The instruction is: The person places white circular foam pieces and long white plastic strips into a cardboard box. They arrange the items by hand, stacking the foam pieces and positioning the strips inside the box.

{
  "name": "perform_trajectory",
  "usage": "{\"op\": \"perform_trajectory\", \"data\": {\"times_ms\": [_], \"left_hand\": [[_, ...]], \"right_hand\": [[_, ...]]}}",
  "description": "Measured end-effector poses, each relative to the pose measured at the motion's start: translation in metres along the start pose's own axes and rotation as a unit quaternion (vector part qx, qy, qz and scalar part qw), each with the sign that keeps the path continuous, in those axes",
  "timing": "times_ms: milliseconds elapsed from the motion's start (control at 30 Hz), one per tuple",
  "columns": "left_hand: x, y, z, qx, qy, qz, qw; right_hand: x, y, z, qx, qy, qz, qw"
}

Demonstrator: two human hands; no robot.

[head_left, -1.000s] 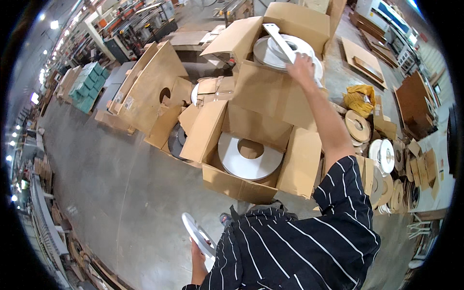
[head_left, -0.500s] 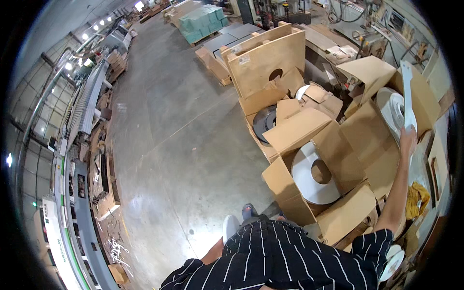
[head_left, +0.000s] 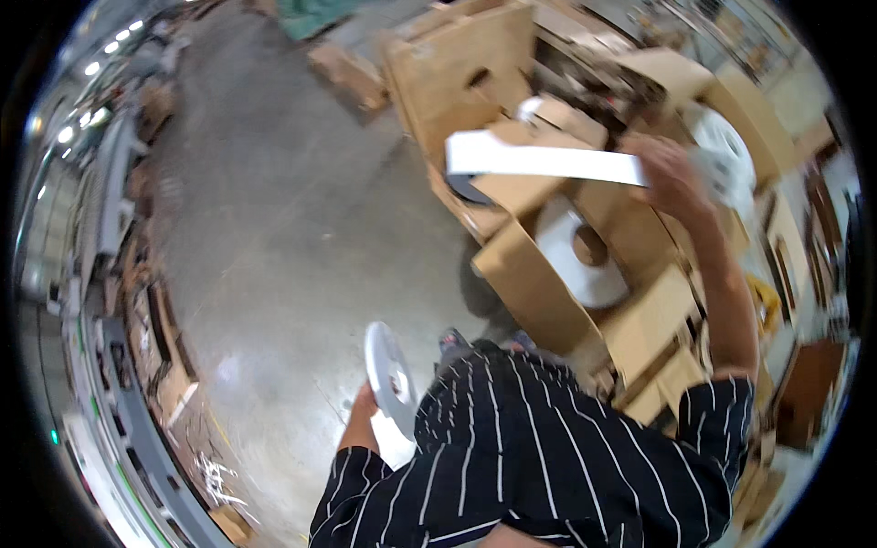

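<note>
My right hand (head_left: 671,178), somewhat blurred, is closed on one end of a flat white strip (head_left: 548,163). The strip reaches left from it, above the open cardboard boxes. Low by my body, my left hand (head_left: 364,402) grips a white roll of band (head_left: 376,352) with a hole in its middle. A white piece (head_left: 393,445) shows below that roll; whether it belongs to it I cannot tell. Under the strip, a large white roll (head_left: 557,247) lies in an open cardboard box (head_left: 521,274). More white rolls (head_left: 731,160) sit in a box beyond my right hand.
A tall wooden crate panel (head_left: 448,91) with a round hole stands behind the boxes. Yellow cloth (head_left: 766,306) lies right of my right forearm. A long machine (head_left: 155,438) runs along the left side, with white scraps (head_left: 215,479) on the floor beside it.
My right hand has moved left, and the strip has swung from upright to nearly level over the boxes. My left hand has brought its roll out further into view. The whole view has shifted.
</note>
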State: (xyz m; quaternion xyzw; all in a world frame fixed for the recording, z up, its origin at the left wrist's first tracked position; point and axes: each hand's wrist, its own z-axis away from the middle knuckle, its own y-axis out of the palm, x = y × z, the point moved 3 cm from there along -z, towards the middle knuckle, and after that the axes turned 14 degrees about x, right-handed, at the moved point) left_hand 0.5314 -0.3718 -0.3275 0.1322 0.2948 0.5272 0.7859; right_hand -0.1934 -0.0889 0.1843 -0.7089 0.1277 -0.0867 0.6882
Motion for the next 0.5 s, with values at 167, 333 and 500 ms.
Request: {"op": "perform_trajectory", "data": {"times_ms": [167, 333, 500], "left_hand": [[-0.089, -0.018, 0.015, -0.039, -0.001, -0.111, 0.993], [-0.18, -0.015, 0.028, -0.041, -0.076, -0.275, 0.958], [-0.225, 0.002, 0.063, -0.012, -0.107, -0.388, 0.915]], "right_hand": [[0.154, 0.057, -0.033, 0.236, -0.141, 0.018, 0.961], [0.352, 0.087, -0.025, 0.188, -0.324, 0.2, 0.906], [0.504, 0.068, -0.02, 0.112, -0.409, 0.007, 0.906]]}}
